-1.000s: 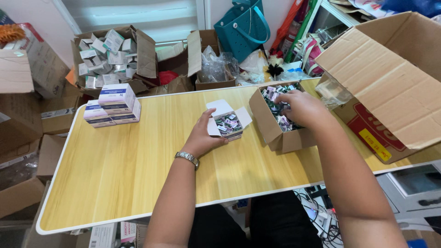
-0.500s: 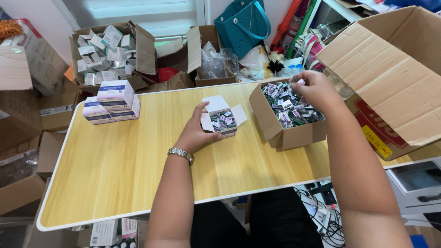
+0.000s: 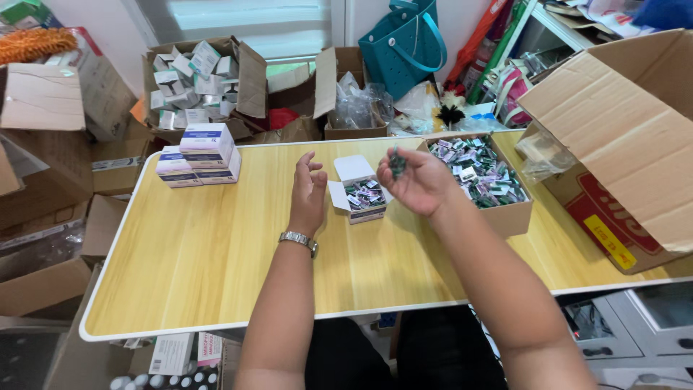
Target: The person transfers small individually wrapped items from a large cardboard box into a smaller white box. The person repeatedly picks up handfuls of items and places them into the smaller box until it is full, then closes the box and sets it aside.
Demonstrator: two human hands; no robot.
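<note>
Head view: right hand now out of brown carton, fingers pinching small dark packets above small white box; left hand lifted off box, fingers open, empty.

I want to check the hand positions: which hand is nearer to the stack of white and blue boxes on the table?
Left. The left hand hovers open to the right of the stack of white and blue boxes; the right hand, pinching small dark items, is farther right, beyond the small open box.
</note>
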